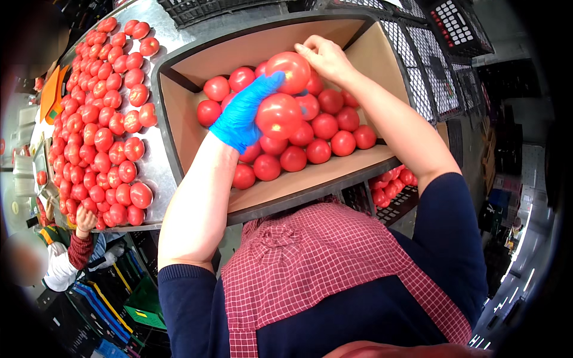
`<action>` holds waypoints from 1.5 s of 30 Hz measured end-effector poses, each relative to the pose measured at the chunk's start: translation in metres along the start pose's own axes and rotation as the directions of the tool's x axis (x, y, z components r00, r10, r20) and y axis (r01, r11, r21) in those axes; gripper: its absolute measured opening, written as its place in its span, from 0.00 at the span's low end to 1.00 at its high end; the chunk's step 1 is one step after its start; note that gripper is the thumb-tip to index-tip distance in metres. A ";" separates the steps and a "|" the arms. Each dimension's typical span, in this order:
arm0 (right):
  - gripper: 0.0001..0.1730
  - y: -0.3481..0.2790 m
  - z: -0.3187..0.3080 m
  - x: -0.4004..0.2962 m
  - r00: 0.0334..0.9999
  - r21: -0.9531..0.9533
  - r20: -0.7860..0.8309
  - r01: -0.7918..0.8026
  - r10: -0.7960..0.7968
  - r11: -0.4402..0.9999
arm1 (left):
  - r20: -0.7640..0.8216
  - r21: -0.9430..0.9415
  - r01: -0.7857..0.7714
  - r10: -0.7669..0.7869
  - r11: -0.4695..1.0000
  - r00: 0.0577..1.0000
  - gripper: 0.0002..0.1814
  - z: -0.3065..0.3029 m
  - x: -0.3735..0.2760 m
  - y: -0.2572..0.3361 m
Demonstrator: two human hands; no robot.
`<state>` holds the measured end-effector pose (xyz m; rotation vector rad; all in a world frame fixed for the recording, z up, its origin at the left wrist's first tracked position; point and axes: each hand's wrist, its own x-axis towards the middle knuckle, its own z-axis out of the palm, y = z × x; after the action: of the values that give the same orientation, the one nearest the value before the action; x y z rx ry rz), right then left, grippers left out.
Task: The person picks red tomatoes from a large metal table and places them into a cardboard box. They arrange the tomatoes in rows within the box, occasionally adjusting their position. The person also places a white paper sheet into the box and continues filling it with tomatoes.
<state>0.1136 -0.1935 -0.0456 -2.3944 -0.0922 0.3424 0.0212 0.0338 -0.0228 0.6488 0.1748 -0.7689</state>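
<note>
My left hand (246, 112), in a blue glove, holds red tomatoes above a dark crate (165, 129) lined with brown cardboard. One large tomato (288, 71) is at its thumb, another tomato (279, 116) is lower against the palm side. Blue fingertips show between them. My bare right hand (324, 58) is at the upper right of the raised tomatoes, fingers bent, beside the large one; whether it grips anything is hidden. Rows of tomatoes (293, 158) lie below on the crate's bottom.
Many tomatoes (103, 138) cover the metal table (156, 197) at left. A co-worker's hand (86, 220) touches them at the lower left. Black mesh crates (429, 67) stand at right. A lower crate with tomatoes (391, 192) shows under the near edge. A green crate (145, 304) is at lower left.
</note>
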 end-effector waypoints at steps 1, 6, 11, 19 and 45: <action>0.33 0.006 -0.001 0.009 0.993 -0.147 -0.091 -0.091 0.078 0.985 | -0.003 -0.011 -0.009 0.009 1.000 1.000 0.31 -0.003 0.002 -0.001; 0.43 0.048 0.011 0.022 0.966 -0.287 -0.210 -0.211 0.153 0.934 | -0.083 -0.094 -0.141 0.134 0.985 0.987 0.30 -0.005 0.005 0.011; 0.44 0.081 0.019 0.027 0.960 -0.290 -0.255 -0.190 0.116 0.938 | -0.130 -0.082 -0.183 0.171 0.980 0.977 0.32 -0.003 0.005 0.013; 0.33 0.028 -0.009 0.009 0.953 0.674 0.271 -0.289 0.136 0.680 | -0.093 -0.222 -0.151 0.134 0.963 0.987 0.37 -0.012 0.011 0.009; 0.35 0.052 0.012 0.010 0.969 -0.131 0.233 -0.048 0.078 0.990 | -0.048 -0.274 -0.266 0.263 0.924 0.964 0.42 0.001 0.001 0.019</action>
<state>0.1187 -0.2234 -0.0908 -2.4732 -0.1501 0.6712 0.0354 0.0429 -0.0132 0.3970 0.1963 -0.4676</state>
